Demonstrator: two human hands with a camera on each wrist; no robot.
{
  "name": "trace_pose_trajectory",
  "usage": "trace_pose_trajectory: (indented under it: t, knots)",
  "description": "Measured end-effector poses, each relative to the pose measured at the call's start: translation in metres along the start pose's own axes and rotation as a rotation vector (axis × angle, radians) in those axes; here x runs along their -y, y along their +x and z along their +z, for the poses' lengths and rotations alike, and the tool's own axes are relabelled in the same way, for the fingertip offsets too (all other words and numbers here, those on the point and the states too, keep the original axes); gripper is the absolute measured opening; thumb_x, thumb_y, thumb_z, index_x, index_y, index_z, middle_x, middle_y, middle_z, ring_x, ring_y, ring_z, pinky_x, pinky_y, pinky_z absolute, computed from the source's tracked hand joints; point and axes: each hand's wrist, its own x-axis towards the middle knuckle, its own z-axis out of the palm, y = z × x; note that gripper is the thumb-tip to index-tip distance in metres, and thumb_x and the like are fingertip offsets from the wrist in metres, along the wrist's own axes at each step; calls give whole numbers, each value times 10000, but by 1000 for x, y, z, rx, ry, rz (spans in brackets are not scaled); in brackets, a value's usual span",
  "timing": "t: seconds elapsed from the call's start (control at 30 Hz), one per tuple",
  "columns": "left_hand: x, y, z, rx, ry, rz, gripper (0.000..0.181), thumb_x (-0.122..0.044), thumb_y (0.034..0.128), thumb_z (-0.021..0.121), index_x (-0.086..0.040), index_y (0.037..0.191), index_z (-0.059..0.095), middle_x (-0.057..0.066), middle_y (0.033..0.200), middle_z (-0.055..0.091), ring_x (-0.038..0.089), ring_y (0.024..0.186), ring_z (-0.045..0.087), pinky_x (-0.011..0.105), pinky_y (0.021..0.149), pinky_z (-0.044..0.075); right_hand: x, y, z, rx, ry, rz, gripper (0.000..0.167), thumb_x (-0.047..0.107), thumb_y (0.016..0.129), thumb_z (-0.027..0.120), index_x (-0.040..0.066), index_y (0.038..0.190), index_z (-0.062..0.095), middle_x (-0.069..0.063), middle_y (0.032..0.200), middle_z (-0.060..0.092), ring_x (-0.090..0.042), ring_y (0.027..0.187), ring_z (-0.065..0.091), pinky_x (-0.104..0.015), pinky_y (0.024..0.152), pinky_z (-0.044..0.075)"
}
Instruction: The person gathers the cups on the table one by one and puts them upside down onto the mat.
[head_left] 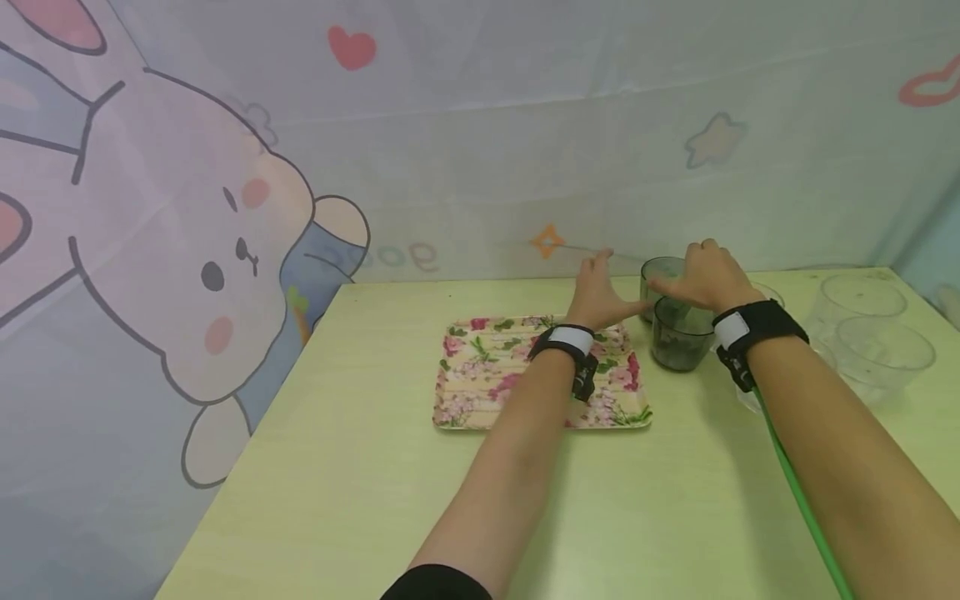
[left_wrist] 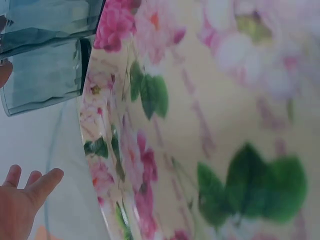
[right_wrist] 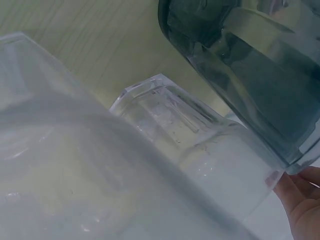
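Note:
In the head view my left hand [head_left: 596,296] is over the tray's back right corner, fingers spread away from me, thumb stretched toward two smoky grey cups. My right hand [head_left: 712,275] hovers behind the front grey cup [head_left: 681,337], thumb reaching left across the rear grey cup [head_left: 660,268]. Whether either thumb touches glass is unclear. The left wrist view shows the left hand [left_wrist: 22,205] with straight fingers, apart from the cups. In the right wrist view the right hand [right_wrist: 305,205] is partly hidden beyond a grey cup [right_wrist: 245,75] and a clear cup [right_wrist: 195,140].
A flower-patterned tray [head_left: 472,375] lies left of the grey cups. Several clear cups stand to the right, among them a large one [head_left: 885,354] near the table's right side. Behind the pale table [head_left: 360,433] hangs a printed cloth [head_left: 465,167]. A green cord [head_left: 798,492] runs along the right forearm.

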Motion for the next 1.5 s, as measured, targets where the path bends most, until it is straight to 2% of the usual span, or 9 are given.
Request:
trace_pose_trajectory:
  t: [0.17,0.33,0.8,1.0,1.17,1.27,1.33,1.4,1.5]
  knots:
    - [0,3,10,32,-50,-22,953,-427,772,771,-170,1511,227,113,1451,358,234,1294,468,332,999,517,0,-1,0,-8,-6,0,893,513,897,557,-306,1213,389,-490,1199,404,-604,1024,485,-659,863,458]
    - [-1,6,13,54,-58,-38,929,-428,779,764,-207,1506,230,87,1462,356,201,1295,478,300,1000,514,-2,0,2,-7,-4,5,900,525,889,568,-306,1194,405,-492,1184,416,-591,1020,489,-650,855,463]
    - [2,12,28,127,-195,-14,855,-277,820,757,-148,1506,264,112,1464,378,251,1224,554,229,916,545,-8,5,6,21,-3,2,879,532,863,608,-288,1143,455,-483,1158,446,-561,984,509,-630,822,479]
    - [-1,14,31,156,-214,-52,850,-242,827,754,-190,1511,252,88,1462,373,246,1241,556,221,884,556,-7,6,4,4,21,-20,828,490,849,642,-279,1114,485,-482,1146,467,-559,989,512,-635,822,478]
    - [-3,15,31,187,-229,-77,848,-220,838,742,-197,1518,236,83,1473,369,257,1268,546,239,898,557,-6,5,2,7,27,-23,733,466,842,661,-238,1012,549,-463,1073,514,-524,923,542,-607,771,498]
    - [-3,16,32,198,-235,-86,845,-233,841,739,-203,1519,235,71,1475,381,256,1273,544,241,900,556,-6,5,2,4,39,-24,631,463,830,672,-162,854,590,-383,897,571,-442,764,570,-517,641,511]
    - [-4,17,33,205,-244,-91,836,-240,845,735,-212,1517,239,54,1478,392,250,1273,547,239,896,556,-6,6,2,4,52,-22,556,461,819,679,-77,717,582,-266,716,562,-355,636,547,-425,543,471]
    - [-3,18,33,214,-258,-91,820,-242,850,728,-216,1515,248,41,1480,401,245,1270,551,236,890,557,-5,6,1,8,64,-20,519,463,810,684,12,603,533,-127,566,480,-269,538,487,-344,487,404]
    - [-4,18,33,232,-278,-85,789,-229,863,712,-219,1511,262,31,1486,409,239,1268,556,227,886,557,-5,6,0,24,79,-11,509,456,803,690,81,538,470,-7,494,361,-201,489,417,-293,468,348]
